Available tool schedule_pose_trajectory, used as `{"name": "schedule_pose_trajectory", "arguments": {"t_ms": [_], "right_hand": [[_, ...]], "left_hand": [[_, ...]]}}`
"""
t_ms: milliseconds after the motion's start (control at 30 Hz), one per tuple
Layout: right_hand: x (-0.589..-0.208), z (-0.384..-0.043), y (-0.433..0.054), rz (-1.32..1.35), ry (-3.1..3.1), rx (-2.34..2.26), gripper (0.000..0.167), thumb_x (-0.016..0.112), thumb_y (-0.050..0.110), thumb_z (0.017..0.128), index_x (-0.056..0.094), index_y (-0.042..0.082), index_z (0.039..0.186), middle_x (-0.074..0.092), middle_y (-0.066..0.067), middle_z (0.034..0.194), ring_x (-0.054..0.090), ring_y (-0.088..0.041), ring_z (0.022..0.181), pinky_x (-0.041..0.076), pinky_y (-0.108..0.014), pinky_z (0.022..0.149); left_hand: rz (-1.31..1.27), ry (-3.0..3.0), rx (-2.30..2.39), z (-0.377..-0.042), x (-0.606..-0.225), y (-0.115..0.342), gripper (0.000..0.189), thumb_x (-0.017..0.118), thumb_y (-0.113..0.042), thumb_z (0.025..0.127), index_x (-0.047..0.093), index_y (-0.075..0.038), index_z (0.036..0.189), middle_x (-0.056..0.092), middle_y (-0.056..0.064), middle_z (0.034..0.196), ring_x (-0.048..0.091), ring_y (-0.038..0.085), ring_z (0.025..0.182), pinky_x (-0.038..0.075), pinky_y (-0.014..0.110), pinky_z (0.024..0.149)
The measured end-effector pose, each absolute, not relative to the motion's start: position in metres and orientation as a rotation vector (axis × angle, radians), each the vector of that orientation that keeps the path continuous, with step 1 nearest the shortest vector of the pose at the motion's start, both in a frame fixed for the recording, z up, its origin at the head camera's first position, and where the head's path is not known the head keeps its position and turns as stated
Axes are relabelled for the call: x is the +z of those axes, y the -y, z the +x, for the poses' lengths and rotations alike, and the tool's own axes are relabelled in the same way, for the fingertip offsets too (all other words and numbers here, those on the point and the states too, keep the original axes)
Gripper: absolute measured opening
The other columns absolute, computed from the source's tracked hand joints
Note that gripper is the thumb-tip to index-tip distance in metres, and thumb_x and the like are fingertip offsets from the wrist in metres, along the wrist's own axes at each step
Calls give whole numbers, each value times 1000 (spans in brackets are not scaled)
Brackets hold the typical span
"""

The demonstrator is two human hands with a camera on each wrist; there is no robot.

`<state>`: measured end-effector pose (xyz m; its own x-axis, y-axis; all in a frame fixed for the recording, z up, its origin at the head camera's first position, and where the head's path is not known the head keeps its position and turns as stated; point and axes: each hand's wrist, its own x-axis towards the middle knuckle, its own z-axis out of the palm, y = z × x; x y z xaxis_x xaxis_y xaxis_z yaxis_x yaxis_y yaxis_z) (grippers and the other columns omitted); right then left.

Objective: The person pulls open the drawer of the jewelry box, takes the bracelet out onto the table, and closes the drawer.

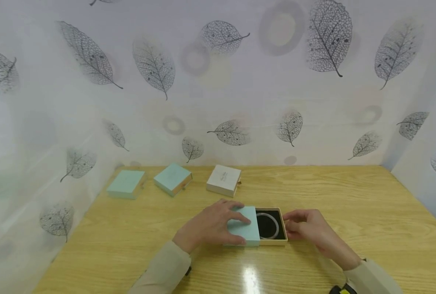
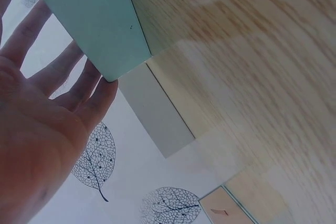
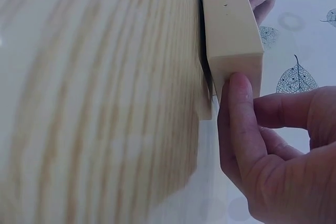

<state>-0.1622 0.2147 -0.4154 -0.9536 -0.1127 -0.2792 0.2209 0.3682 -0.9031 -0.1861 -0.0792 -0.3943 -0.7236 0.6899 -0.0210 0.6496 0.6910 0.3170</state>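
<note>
Left hand [image 1: 208,225] grips the smooth, mint-green, squarish box cover [image 1: 252,233]: thumb at near edge, other fingers spread across the top and far edge. Right hand [image 1: 308,226] has bent fingers at the outer end of the cream, shallow, rectangular tray [image 1: 273,242], 1 fingertip on the end face; can't tell if it also pinches something there.

Cover and tray sit center, slightly low in frame, tray part out toward frame right. In the tray: 1 pale, thin, round bangle [image 1: 277,228] on 1 black, flat insert [image 1: 267,226].

Count: 4 boxes total. 1 part-open under the hands, 3 closed in a loose row: 2 mint-green, flat, square boxes, 1 at far left [image 1: 124,183] and 1 beside it, turned corner-on [image 1: 172,179]; then 1 white, flat, square box with dark lettering [image 1: 223,179], upper center of the table. All on 1 yellowish wood-grain table [image 1: 130,245]. Behind: pale curtain [image 1: 240,94] with grey leaf prints.

In the way: left hand hides much of the cover; cover edge hides the bangle's left side.

Pose: left forearm angles in from bottom center-left, palm down over the cover. Right forearm comes from lower right, angled up-left. Both in beige garment sleeves [image 1: 166,265].
</note>
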Motion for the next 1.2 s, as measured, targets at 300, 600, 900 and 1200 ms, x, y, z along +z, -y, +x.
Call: {"name": "schedule_pose_trajectory", "arguments": {"t_ms": [300,600,900,1200], "right_hand": [[-415,-163,-217,89,-2311,-1633,30,60,0,96,64,-15,122,74,-10,96,72,-14,83,63,-27,72],[-414,-159,-220,80,-2313,-1636,30,59,-2,94,63,-16,121,72,-8,91,70,-13,79,63,-26,71],[-412,-157,-226,93,-2332,-1631,32,60,-2,93,63,-17,121,72,-8,92,70,-12,77,63,-26,71],[-416,-157,-236,120,-2384,-1593,30,59,-2,94,62,-16,121,73,-10,97,70,-13,81,63,-27,71]], "left_hand": [[1109,-2755,458,-186,-394,80,47,77,-55,85,72,-37,127,53,0,155,50,26,139,49,44,111],[1121,-2757,445,-185,-392,79,47,76,-55,86,71,-36,128,52,0,155,51,26,139,48,43,112],[1104,-2754,456,-186,-393,80,46,77,-55,85,72,-37,128,53,0,154,50,25,138,49,43,110],[1106,-2754,470,-185,-395,81,46,77,-55,85,72,-37,127,53,0,154,50,24,138,49,43,111]]}}
